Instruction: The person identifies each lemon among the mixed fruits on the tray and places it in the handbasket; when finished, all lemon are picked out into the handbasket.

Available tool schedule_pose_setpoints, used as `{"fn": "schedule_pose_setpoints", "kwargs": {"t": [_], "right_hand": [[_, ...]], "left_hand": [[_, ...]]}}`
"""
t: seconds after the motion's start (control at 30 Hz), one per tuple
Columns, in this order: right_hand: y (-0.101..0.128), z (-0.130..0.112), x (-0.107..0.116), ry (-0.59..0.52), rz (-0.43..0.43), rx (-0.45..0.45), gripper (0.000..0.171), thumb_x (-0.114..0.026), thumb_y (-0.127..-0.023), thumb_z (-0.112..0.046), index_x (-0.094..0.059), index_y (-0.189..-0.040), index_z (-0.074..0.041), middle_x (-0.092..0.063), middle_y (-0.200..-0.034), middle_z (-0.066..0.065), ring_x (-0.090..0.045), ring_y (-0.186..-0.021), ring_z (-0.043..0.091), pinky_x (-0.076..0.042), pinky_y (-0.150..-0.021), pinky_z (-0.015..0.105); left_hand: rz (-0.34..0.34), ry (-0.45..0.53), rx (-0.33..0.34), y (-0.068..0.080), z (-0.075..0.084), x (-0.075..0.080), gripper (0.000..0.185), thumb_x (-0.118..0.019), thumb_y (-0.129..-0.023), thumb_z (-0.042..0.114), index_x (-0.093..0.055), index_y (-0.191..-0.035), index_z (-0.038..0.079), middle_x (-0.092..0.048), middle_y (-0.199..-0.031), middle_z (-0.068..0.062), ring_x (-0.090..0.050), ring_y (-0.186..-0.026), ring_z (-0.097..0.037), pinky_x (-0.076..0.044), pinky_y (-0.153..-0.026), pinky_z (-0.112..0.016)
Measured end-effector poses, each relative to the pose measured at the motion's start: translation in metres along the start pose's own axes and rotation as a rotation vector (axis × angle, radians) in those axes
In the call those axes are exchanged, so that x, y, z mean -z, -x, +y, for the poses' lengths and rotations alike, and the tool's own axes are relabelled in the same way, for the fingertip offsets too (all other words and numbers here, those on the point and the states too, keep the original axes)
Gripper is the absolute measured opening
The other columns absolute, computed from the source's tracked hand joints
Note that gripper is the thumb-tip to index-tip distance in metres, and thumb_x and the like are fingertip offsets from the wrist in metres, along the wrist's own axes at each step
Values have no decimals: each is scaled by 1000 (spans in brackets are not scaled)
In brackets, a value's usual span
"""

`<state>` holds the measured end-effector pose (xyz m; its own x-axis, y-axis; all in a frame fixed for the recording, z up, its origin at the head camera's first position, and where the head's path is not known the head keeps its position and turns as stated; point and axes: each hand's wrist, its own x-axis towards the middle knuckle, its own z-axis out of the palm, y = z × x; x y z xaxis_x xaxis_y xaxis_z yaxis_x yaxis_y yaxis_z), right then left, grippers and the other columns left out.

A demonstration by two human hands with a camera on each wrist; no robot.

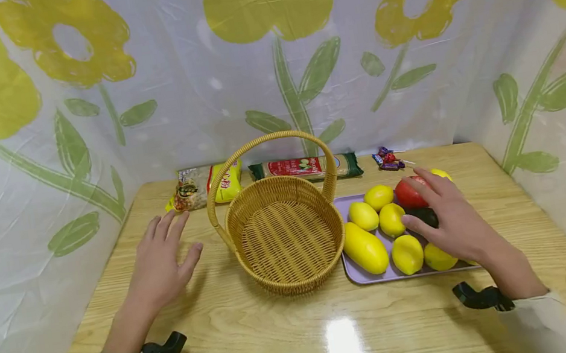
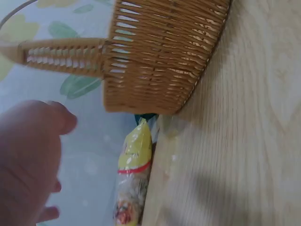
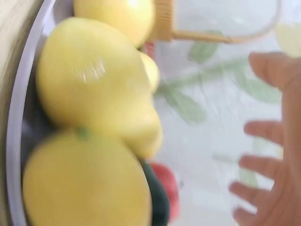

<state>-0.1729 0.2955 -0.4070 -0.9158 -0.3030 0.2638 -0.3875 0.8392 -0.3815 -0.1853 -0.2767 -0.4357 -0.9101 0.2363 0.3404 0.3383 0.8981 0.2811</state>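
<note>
My left hand (image 1: 160, 268) hovers over the table left of a round wicker basket (image 1: 242, 256), its fingers spread and holding nothing. The basket has a tall arched handle, and its woven floor shows bare. My right hand (image 1: 454, 221) is held above a purple tray (image 1: 359, 280) of fruit, fingers apart and nothing gripped; in the right wrist view the fingers stand off from the fruit. On the tray lie several yellow fruits (image 1: 407, 254), a long yellow one (image 1: 365, 248), a red round fruit (image 1: 409, 194) and a dark green one (image 1: 423, 217) partly hidden by the hand.
Behind the basket lie a yellow and clear food bag (image 1: 199, 188) and a green-ended packet (image 1: 292, 167) with a red label. Wrapped lollipops (image 1: 389, 159) lie at the back right. A flowered curtain (image 1: 183, 94) encloses the wooden table (image 1: 265, 350) on three sides.
</note>
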Motion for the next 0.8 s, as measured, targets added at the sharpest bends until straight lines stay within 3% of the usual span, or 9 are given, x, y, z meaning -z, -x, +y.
{"fn": "schedule_pose_setpoints", "kwargs": {"t": [0.13,0.17,0.23,0.3,0.37,0.47,0.6,0.8], "right_hand": [[27,17,21,-156,37,-20,63,-76,-104,-28,-54,-162,-17,-43,-172,17,-42,-151,55,-36,-111,88],[35,23,26,-175,50,-34,59,-77,-104,-26,-58,-160,-20,-48,-170,14,-46,-153,47,-39,-118,80],[50,35,35,-205,80,-60,52,-78,-103,-21,-65,-154,-24,-58,-162,7,-51,-152,24,-44,-127,51],[64,47,42,-245,96,-85,48,-78,-103,-16,-67,-150,-22,-63,-156,-3,-52,-144,2,-43,-120,20],[77,59,48,-282,112,-110,46,-76,-104,-10,-68,-149,-19,-66,-149,-15,-51,-132,-14,-37,-103,0],[93,75,53,-352,133,-118,45,-72,-104,1,-66,-148,-6,-67,-143,-22,-56,-128,-15,-42,-101,-1],[106,93,56,-397,146,-142,44,-68,-104,7,-64,-148,2,-68,-141,-23,-64,-122,-12,-53,-93,3],[110,106,52,-417,74,-160,41,-67,-106,3,-63,-147,3,-69,-137,-27,-65,-120,-13,-56,-91,5]], "left_hand": [[58,200,-26,14,-13,13,57,-75,-106,24,-58,-158,12,-51,-163,-26,-42,-151,-55,-38,-116,-80],[59,235,-16,19,-16,18,55,-76,-105,23,-60,-157,15,-53,-163,-23,-45,-151,-52,-40,-120,-73],[66,315,4,28,-21,25,52,-78,-104,20,-64,-154,21,-58,-160,-17,-51,-150,-41,-46,-125,-50],[60,410,18,37,-25,30,50,-77,-104,15,-66,-153,23,-62,-158,-12,-55,-149,-24,-48,-121,-27],[44,508,34,45,-25,32,50,-75,-105,11,-66,-153,21,-63,-158,-4,-58,-143,-6,-47,-110,-8],[47,677,53,55,-21,25,47,-70,-106,2,-64,-152,8,-66,-154,4,-61,-135,5,-55,-103,-10],[91,876,70,61,-6,7,43,-67,-104,-7,-63,-147,-7,-72,-145,8,-70,-128,-3,-61,-100,-18],[75,1035,72,65,25,-20,38,-68,-103,-9,-66,-141,-11,-76,-140,3,-74,-126,-12,-64,-99,-25]]}}
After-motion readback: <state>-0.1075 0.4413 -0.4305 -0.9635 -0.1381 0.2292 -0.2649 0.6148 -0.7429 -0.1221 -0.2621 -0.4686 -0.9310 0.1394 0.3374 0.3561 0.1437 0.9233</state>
